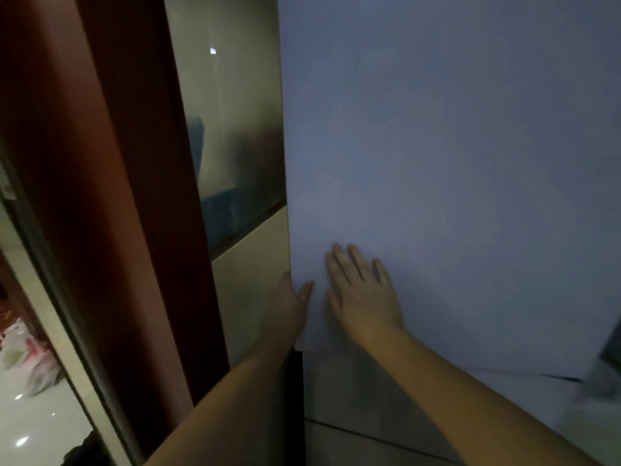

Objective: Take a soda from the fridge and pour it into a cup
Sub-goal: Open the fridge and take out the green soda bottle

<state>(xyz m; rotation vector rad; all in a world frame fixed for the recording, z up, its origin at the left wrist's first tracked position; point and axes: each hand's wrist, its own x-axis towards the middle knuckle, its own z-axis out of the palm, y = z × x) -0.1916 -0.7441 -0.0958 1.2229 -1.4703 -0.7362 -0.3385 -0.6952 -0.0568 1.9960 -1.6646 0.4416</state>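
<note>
— Fridge door first: where does it sit?

— It fills the right and centre of the view, a pale, plain panel. Its left edge runs down the middle of the picture, and its lower edge ends just below the hands, with a second pale panel under it.

— What stands beside it?

— To the left, a glossy reflective surface with a cream panel below, then a broad reddish-brown door frame. Further left, a shiny light floor with a plastic bag lying on it; the bag is blurred, so I may be misreading it.

— And the hands?

— The right hand lies flat against the door near its lower left corner, fingers straight and slightly spread, holding nothing. The left hand is at the door's left edge: its thumb rests on the front face and its fingers go round behind the edge, so it appears to grip the door there.

— Any soda or cup?

— Neither shows from this angle.
</note>
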